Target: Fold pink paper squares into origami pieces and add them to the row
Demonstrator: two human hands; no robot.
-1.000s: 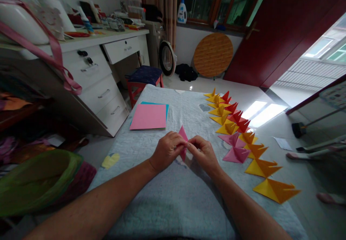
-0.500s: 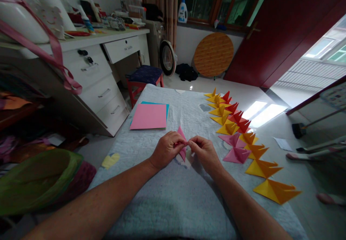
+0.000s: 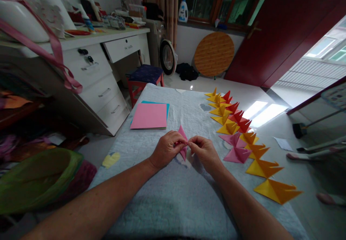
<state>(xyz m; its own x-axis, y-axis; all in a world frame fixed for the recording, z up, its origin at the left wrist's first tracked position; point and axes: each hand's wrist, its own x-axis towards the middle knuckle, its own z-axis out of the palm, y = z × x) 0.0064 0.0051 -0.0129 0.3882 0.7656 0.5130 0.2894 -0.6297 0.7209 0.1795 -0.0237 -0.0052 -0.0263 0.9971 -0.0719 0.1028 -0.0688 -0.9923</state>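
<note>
Between my hands is a pink origami crane [image 3: 182,132], its pointed ends showing above and below my fingers. My left hand [image 3: 167,149] is closed around its middle. The thumb and forefinger of my right hand [image 3: 203,150] pinch a small tip on its right side; the exact fold there is hidden by the fingertips. Beyond my left hand lies a stack of square paper [image 3: 150,116], pink on top with blue peeking out behind. To the right stand rows of folded cranes: pink ones [image 3: 238,154], yellow ones [image 3: 275,190] and red ones [image 3: 244,124].
A pale patterned cloth [image 3: 151,204] covers the table. A green-lined bin [image 3: 40,182] stands at the left, near a white desk with drawers [image 3: 100,88]. Past the table's far edge are a stool [image 3: 146,75] and a washing machine with its round door [image 3: 167,57] swung out.
Hardly anything differs. Both hands keep the same hold on the pink crane, and the whole view has shifted very slightly.
</note>
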